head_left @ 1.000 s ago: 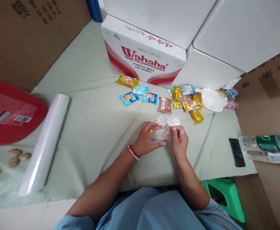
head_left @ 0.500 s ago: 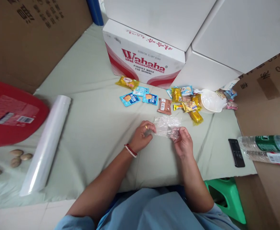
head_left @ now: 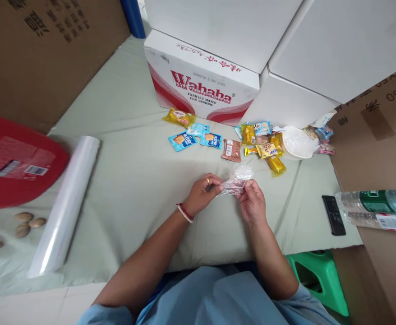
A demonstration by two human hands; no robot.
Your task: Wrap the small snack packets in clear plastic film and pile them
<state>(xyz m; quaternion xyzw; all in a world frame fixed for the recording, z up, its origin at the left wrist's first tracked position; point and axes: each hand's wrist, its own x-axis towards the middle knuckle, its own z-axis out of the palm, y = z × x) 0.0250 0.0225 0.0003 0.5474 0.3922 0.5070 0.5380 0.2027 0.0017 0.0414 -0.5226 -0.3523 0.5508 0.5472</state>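
A crinkled clear plastic bag (head_left: 234, 184) is stretched between my hands above the cloth-covered table. My left hand (head_left: 204, 192) pinches its left edge between thumb and fingers. On the other side, my right hand (head_left: 252, 198) grips the right edge, palm partly turned up. A rounded, puffed part of the plastic stands up beyond my fingers. Just past the bag lies a brown snack packet (head_left: 232, 150). Blue snack sachets (head_left: 211, 140) and a yellow-wrapped snack (head_left: 179, 117) rest farther off to the left.
A Wahaha carton (head_left: 203, 85) stands at the back. Right of it are several wrapped snacks (head_left: 268, 150) and a white bowl (head_left: 297, 142). A black phone (head_left: 333, 215) and plastic bottles (head_left: 377, 202) lie at right. A plastic film roll (head_left: 66, 205) and a red container (head_left: 18, 158) are left.
My right hand has moved left, closer to my left hand. The plastic bag, spread wider before, is now gathered narrower between them.
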